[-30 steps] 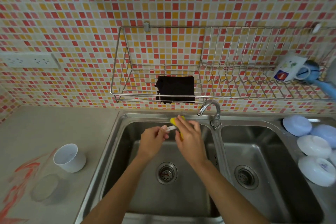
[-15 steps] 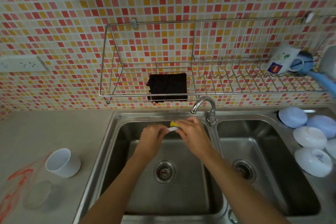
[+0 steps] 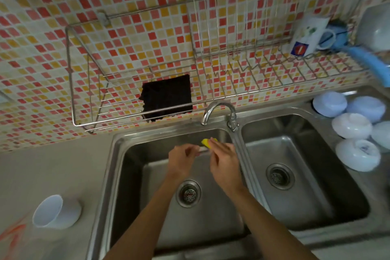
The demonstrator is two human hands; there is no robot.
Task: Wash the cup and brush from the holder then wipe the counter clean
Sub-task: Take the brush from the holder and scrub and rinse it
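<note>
A wall of small red, orange and cream mosaic tiles (image 3: 63,27) stands behind the steel double sink (image 3: 109,175). Over its left basin, the left hand (image 3: 182,162) pinches a thin pale brush (image 3: 203,150), and the right hand (image 3: 223,160) is closed on a yellow sponge (image 3: 206,142) touching it. I think the thin wet brush could slip and fall toward the round drain (image 3: 188,194). The white plastic cup (image 3: 56,212) lies tilted on the grey counter (image 3: 52,169), seemingly empty, near orange smears (image 3: 14,232) not yet wiped. The wire rack (image 3: 88,95) holds a black cloth (image 3: 166,97) and a printed mug (image 3: 308,36).
</note>
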